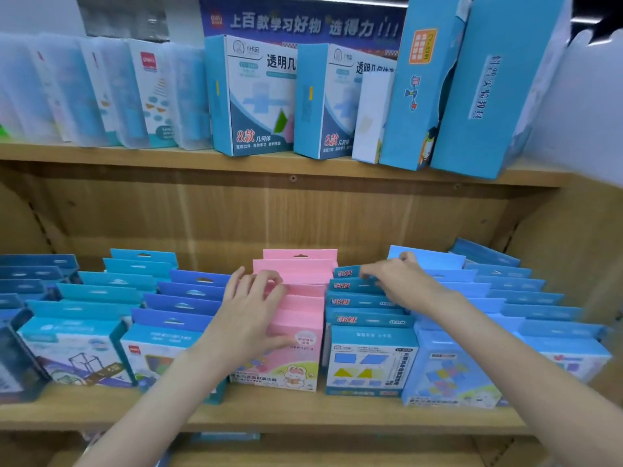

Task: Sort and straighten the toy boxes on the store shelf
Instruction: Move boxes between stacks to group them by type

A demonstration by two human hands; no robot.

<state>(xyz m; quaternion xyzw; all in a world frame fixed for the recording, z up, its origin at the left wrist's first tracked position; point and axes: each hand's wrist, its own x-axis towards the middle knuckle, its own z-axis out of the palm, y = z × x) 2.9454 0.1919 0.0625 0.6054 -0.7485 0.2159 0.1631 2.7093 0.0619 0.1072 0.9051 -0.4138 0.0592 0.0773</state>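
Left hand (251,308) spread loosely on the pink boxes (296,298), right hand (392,281) pinching teal boxes (364,303) beneath: we should press both rows square together.

"8款" — blue-white box (259,96) — upper shelf (135,156)

You faced a pale wood shelf (303,419): one row of pink boxes (296,298) amid blue boxes (182,298) and teal boxes (101,294), some fronts printed with coloured geometric shapes.
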